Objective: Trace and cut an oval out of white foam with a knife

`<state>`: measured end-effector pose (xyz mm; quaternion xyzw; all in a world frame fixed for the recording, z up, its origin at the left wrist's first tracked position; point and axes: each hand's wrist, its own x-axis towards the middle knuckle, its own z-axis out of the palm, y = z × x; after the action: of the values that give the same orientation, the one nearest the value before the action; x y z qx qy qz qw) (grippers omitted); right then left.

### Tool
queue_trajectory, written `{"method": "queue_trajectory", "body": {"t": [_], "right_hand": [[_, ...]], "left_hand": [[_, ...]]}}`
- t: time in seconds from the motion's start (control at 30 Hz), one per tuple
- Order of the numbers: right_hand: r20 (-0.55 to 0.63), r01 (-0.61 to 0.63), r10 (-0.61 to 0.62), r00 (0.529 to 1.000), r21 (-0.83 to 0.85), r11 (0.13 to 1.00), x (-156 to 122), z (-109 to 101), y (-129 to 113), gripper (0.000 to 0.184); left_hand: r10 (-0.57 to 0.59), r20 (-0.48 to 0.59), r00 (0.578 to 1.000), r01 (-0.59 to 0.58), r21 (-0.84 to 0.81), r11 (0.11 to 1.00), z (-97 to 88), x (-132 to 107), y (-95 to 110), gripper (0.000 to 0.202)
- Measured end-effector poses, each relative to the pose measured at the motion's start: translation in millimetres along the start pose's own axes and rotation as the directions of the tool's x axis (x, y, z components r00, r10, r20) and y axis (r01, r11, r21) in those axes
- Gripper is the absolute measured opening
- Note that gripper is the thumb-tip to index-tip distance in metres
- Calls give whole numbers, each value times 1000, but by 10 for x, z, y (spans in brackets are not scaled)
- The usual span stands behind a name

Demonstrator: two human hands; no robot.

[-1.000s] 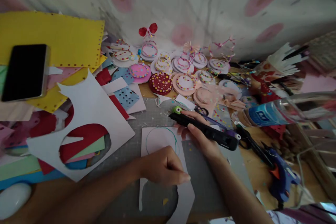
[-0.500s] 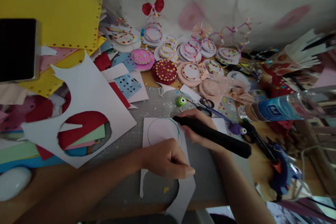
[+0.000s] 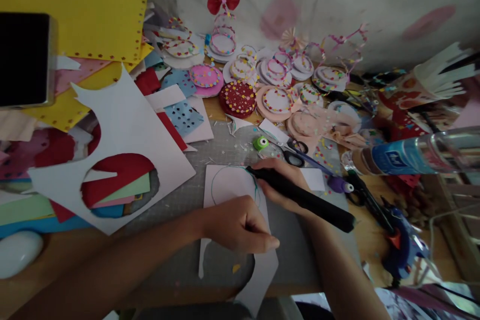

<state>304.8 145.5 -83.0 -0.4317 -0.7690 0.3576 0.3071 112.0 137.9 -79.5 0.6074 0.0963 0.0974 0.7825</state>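
My right hand (image 3: 279,182) grips a long black tool (image 3: 303,199), its tip touching a green circle drawn on a white paper sheet (image 3: 225,187). My left hand (image 3: 238,226) is curled, its knuckles and fingertips pressing the same sheet down on the grey cutting mat (image 3: 221,152). The lower part of the sheet has a round piece cut out. The tool slants from the circle's upper right edge down towards the right.
A big white sheet with round holes (image 3: 123,125), yellow punched card (image 3: 86,10) and a dark phone (image 3: 24,57) lie at left. Several decorated paper discs (image 3: 240,97) fill the back. Scissors (image 3: 296,155), a green punch (image 3: 260,143), a water bottle (image 3: 412,155) and a blue glue gun (image 3: 401,245) lie at right.
My right hand has brought the black tool down and left from above the mat until its tip rests on the drawn circle. My left hand has stayed on the sheet.
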Motion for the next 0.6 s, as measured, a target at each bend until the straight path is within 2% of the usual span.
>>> {"method": "queue_trajectory", "body": {"t": [0.17,0.37,0.6], "right_hand": [[24,2,-1,1000,-22,1000,-27,24,40,25],[-3,-21,21,1000,-37,999,-14,37,41,23],[61,28,-26,998,-30,999,9,19,73,23]], "left_hand": [[-1,-1,1000,1,9,1000,-1,3,-4,49],[-2,9,1000,2,5,1000,2,-1,-10,49],[1,2,1000,-1,48,999,9,-6,-50,49]]}}
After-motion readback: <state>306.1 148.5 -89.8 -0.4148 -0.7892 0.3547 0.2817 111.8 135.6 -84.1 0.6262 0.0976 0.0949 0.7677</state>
